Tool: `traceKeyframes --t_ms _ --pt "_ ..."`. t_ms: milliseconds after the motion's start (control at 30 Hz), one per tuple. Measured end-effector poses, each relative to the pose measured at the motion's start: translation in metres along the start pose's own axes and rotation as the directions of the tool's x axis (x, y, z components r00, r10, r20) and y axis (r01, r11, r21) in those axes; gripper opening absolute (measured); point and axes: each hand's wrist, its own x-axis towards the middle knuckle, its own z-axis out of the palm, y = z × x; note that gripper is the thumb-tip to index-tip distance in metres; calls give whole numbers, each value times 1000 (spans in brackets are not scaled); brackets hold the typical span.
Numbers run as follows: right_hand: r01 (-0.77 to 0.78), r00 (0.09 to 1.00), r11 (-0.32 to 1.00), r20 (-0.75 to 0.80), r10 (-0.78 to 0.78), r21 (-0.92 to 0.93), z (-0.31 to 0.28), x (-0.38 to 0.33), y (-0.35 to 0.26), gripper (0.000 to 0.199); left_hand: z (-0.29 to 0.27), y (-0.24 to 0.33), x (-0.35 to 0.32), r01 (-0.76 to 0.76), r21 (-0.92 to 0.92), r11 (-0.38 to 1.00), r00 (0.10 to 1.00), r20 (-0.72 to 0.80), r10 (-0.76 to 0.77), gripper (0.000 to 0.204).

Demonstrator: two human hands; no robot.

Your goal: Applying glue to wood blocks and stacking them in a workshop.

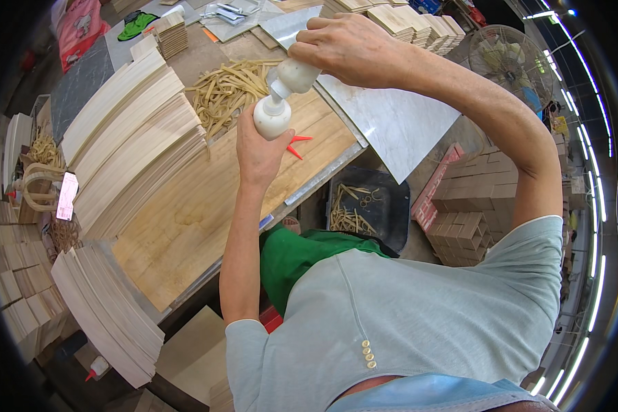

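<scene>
Bottle of white rounded plastic [272,122] is encircled by the curled left hand [259,152] above the tan wooden workbench [185,237], near its right edge; a second white bottle [297,75], tilted neck-down onto it, is gripped by the bent-fingered right hand [349,49]. Red pointed nozzles [299,139] are seen beside the left thumb; beige flat bands [228,96] are heaped by the far edge.

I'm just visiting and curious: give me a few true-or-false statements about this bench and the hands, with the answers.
1. The left hand holds a white bottle. True.
2. The right hand hangs bare. False: it grips a second bottle, tipped over the first.
3. A heap of tan strips lies on the bench, left of the bottles. True.
4. The fan stands at the picture's far left. False: it is at the upper right.
5. The black tub holds some tan strips too. True.
</scene>
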Motion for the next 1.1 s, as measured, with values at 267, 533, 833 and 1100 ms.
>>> traceKeyframes --t_ms 267,533,833,1100 --pt "-11 1000 1000 9 11 13 -1 0 -1 23 1 -2 0 0 7 1000 1000 1 0 65" --pt "-19 999 999 36 17 36 -1 0 -1 19 0 1 0 17 -9 1000 1000 6 -17 64" --pt "-15 999 998 35 13 68 0 1 1 20 1 0 0 -7 3 1000 1000 5 7 65" --pt "-2 1000 999 -19 2 37 2 0 2 21 1 0 2 4 2 1000 1000 7 -4 66"
